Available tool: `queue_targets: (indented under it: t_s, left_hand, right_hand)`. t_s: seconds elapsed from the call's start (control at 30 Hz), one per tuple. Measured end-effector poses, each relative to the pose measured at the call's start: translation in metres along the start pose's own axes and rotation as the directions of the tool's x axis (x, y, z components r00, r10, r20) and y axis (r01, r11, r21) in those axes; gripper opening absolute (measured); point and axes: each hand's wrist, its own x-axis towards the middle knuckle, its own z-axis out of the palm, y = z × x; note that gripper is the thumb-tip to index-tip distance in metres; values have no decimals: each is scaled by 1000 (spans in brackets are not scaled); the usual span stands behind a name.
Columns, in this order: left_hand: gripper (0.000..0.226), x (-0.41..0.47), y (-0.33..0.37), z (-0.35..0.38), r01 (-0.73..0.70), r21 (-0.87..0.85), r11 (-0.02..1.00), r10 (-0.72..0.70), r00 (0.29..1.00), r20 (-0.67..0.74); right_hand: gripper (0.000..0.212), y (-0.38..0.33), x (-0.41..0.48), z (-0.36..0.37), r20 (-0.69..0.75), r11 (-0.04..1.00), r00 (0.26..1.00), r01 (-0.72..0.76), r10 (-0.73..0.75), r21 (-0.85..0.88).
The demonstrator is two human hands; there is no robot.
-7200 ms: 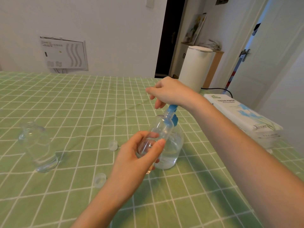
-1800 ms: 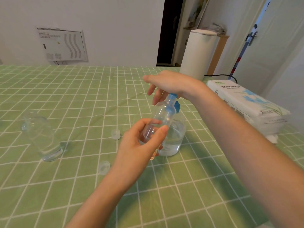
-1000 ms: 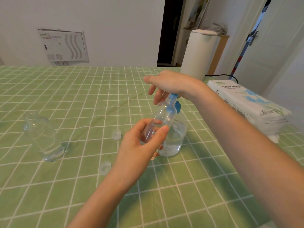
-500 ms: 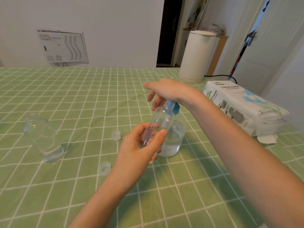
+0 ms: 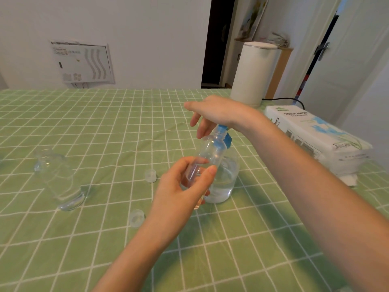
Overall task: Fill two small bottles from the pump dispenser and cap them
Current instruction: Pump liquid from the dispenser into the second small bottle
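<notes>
around: tissue pack (image 5: 315, 133) + white canister (image 5: 254, 72) far right on desk (image 5: 105, 123); near cap (image 5: 136, 218), far cap (image 5: 150, 175) lay loose
in the way: right hand (image 5: 214, 112) covered pump top, fingers loose, palm on it
dispenser (image 5: 226, 178): mid-desk, clear liquid low inside
small bottle (image 5: 208, 154): tilted, mouth at the pump, gripped by left hand (image 5: 181, 186); fill lvl cant tell
2nd bottle (image 5: 59, 178): stood far left

White tissue pack (image 5: 315, 131): "TISSUE PAPER" printed on top; smaller print unreadable.
</notes>
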Motion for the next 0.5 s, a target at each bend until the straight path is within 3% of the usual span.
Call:
queue_targets:
  t_s: [0.5]
  left_hand:
    - [35,-1,-4,-1,22,-7,1000,-22,1000,-4]
  right_hand:
    - [50,7,3,11,13,999,1000,-12,12,39]
